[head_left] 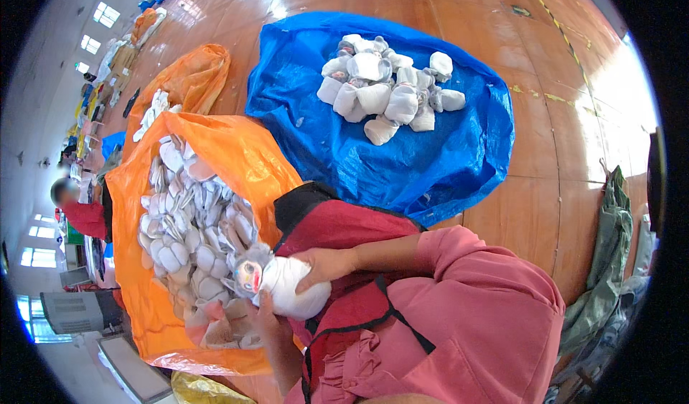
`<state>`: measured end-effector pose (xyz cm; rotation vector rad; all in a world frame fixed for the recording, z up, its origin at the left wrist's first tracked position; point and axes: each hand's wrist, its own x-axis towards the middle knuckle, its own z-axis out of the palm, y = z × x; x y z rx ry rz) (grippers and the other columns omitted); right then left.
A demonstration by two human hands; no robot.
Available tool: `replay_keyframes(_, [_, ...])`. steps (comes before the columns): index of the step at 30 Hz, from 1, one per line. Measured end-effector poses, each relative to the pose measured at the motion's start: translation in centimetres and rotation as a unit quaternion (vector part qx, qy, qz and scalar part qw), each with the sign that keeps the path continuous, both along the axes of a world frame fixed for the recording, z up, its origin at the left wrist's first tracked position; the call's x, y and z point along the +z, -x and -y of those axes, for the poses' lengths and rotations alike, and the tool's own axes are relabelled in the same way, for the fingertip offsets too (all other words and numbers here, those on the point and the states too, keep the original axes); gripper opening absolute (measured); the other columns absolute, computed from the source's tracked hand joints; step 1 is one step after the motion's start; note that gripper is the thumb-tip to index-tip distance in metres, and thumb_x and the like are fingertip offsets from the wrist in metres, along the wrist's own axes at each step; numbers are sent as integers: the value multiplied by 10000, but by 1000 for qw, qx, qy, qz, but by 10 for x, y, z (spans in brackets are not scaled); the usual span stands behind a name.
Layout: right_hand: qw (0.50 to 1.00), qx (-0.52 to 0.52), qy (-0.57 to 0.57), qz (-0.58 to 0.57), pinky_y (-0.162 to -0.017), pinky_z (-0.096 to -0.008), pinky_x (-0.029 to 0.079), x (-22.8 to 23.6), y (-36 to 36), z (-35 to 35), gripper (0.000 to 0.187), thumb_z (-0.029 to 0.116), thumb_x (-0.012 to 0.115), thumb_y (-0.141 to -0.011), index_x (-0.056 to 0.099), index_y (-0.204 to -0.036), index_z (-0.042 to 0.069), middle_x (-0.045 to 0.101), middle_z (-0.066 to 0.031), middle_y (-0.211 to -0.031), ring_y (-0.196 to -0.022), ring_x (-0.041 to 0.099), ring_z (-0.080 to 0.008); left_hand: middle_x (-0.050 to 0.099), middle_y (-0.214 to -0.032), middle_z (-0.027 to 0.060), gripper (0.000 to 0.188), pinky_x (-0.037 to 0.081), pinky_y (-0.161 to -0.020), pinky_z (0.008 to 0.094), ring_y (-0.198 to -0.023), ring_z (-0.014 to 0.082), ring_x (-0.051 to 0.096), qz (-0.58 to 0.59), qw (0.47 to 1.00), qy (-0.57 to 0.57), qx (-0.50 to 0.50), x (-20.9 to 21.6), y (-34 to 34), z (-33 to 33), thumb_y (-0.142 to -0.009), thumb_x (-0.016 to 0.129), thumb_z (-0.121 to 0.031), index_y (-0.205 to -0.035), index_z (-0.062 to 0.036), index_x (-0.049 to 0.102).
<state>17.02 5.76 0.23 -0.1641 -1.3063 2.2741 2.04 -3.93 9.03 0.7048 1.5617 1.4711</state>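
A plush toy (291, 286) with a fuzzy grey head, a small painted face and a smooth white body lies between my two hands, over my lap. My right hand (324, 268) presses its thumb and fingers into the upper side of the white body. From below, my left hand (268, 319) grips the toy near its head, with the thumb up and the other fingers partly hidden. Just left of the toy, an open orange sack (237, 142) holds many flat, rounded white and grey fabric pieces (194, 224).
Ahead, a blue plastic sheet (308, 128) bears a heap of white and grey plush pieces (380, 81). Another orange sack (204, 74) with white cloth lies beyond mine. A person (85, 217) sits at far left. Grey-green sacking (606, 253) stands at right on the brown floor (524, 210).
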Motion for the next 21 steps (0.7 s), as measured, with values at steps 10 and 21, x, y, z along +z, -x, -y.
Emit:
replay_keyframes(10, [802, -542, 251, 26, -814, -401, 530, -33, -121, -84, 382, 56, 633, -850, 521, -1215, 51, 632, -115, -1087, -936, 634, -246, 604, -981, 82, 281, 509, -778, 265, -860, 147, 588, -38, 995, 41, -88, -28, -4, -7, -954, 550, -184, -1179, -16, 538])
replay_keyframes(21, [665, -637, 298, 250, -660, -354, 511, -145, -204, -36, 421, 120, 634, -774, 558, -1181, 41, 636, -88, -972, -829, 623, -229, 639, -897, 75, 185, 487, -741, 259, -792, 142, 595, 66, 991, 83, -85, -40, -4, -7, -922, 575, -73, -1099, -18, 577])
